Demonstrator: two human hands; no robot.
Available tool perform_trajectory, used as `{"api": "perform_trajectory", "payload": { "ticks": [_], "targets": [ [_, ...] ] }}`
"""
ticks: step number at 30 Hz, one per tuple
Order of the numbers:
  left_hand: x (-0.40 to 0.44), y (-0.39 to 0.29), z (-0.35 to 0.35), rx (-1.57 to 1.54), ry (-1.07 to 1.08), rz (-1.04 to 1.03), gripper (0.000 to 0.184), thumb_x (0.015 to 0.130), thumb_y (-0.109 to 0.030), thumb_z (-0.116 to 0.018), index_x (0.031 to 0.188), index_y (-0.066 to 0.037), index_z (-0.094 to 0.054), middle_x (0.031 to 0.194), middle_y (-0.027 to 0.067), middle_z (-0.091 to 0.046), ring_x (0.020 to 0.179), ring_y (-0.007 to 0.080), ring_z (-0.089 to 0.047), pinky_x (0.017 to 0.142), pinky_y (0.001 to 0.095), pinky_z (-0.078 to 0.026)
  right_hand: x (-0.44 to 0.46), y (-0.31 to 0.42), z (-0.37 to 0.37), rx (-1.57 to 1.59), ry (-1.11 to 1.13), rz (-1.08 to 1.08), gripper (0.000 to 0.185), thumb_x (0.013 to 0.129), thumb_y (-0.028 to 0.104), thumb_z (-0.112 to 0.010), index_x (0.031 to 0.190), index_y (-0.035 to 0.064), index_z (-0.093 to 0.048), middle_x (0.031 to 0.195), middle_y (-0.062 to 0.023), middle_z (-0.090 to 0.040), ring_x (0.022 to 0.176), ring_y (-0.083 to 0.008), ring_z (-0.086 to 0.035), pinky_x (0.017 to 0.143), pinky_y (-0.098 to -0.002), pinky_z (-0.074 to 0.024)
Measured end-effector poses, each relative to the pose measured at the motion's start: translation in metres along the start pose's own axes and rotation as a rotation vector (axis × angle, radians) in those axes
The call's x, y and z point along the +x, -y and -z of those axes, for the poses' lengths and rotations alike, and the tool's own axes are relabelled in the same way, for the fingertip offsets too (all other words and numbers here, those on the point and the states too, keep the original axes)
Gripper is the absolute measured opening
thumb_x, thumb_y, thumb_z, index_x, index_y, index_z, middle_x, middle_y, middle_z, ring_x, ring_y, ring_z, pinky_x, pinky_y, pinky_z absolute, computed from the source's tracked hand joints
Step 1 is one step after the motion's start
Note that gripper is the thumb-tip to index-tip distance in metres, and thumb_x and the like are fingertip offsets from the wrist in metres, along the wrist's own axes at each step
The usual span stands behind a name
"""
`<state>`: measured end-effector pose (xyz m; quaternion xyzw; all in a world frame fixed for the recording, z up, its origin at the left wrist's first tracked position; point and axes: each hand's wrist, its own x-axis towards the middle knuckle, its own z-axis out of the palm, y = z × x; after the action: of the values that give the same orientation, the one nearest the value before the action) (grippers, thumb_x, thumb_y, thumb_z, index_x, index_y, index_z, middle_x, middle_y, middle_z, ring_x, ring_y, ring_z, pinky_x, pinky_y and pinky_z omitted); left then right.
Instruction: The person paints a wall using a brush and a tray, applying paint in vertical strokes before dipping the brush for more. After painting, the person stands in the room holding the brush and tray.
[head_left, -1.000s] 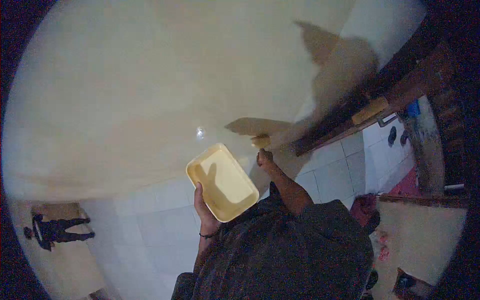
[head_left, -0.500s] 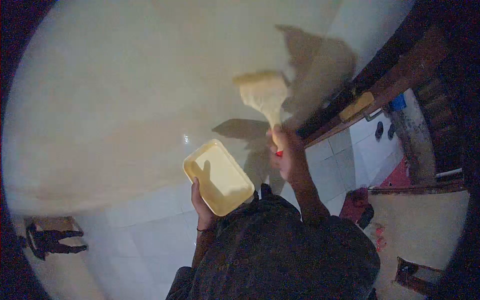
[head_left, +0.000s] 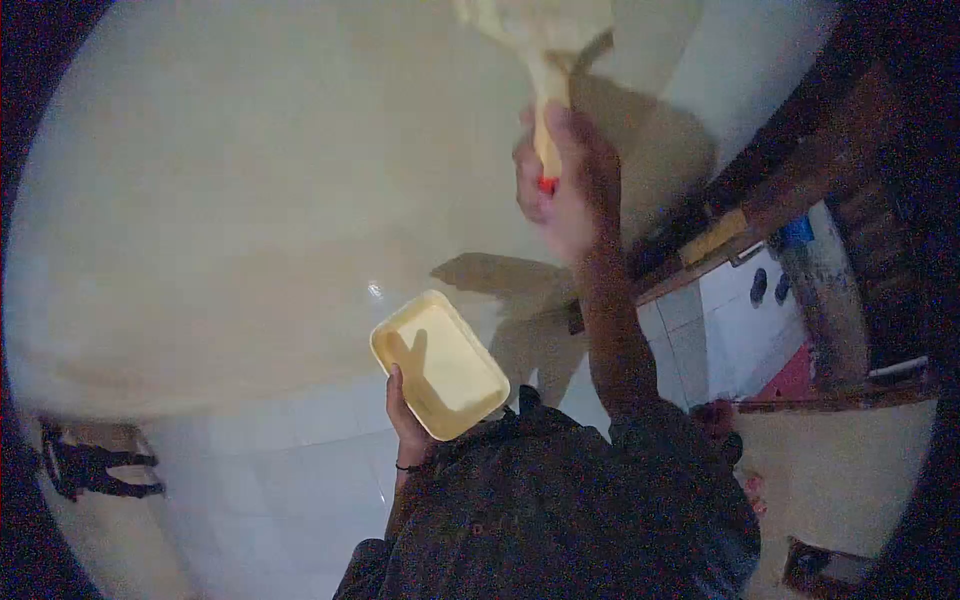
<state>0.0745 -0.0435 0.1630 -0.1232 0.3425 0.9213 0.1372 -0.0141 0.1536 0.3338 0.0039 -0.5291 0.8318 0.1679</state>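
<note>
My left hand [head_left: 405, 415] grips a pale yellow rectangular tray [head_left: 455, 365] by its lower left side, the thumb over the rim. Pale liquid seems to lie inside, with a shadow across it. Raised high, my right hand [head_left: 568, 180] is closed around the handle of a wide brush [head_left: 548, 80] with a red end at the palm. The brush head is at the top edge of the view, in front of the pale wall [head_left: 250, 180], and partly cut off. Whether it touches the wall I cannot tell.
Light floor tiles [head_left: 290, 470] lie below the wall. A person [head_left: 100, 470] in dark clothes stands at the far left. To the right run a dark ledge [head_left: 780, 190] with a yellowish block [head_left: 712, 238], a blue object [head_left: 797, 232] and dark footwear [head_left: 759, 286].
My right hand has risen from beside the tray towards the top of the view, carrying the brush up along the wall. My left hand and the tray have barely shifted.
</note>
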Motion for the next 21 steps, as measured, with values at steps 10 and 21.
{"api": "perform_trajectory", "payload": {
  "ticks": [10,21],
  "targets": [
    [-0.002,-0.001,-0.003,0.065,-0.095,-0.026,0.049,0.085,-0.038,-0.037,0.120,-0.003,-0.035,0.111,0.0120,-0.047,0.098,0.0228,-0.049,0.084,0.0346,-0.041,-0.104,-0.192,0.119,-0.418,-0.134,-0.368,0.028,0.086,0.034,-0.043,0.081,0.0078,-0.049,0.056,0.0033,-0.043,0.044,-0.0059,-0.038,0.039,-0.0205,-0.0286],
    [-0.001,-0.002,-0.007,0.047,-0.113,-0.047,0.049,0.086,-0.039,-0.036,0.118,-0.002,-0.037,0.107,0.0112,-0.049,0.097,0.0213,-0.049,0.083,0.0324,-0.041,-0.158,-0.380,0.195,-0.250,-0.243,-0.516,0.028,0.082,0.040,-0.046,0.076,0.0125,-0.046,0.047,0.0022,-0.038,0.033,-0.0090,-0.034,0.030,-0.0244,-0.0264]
  ]
}}
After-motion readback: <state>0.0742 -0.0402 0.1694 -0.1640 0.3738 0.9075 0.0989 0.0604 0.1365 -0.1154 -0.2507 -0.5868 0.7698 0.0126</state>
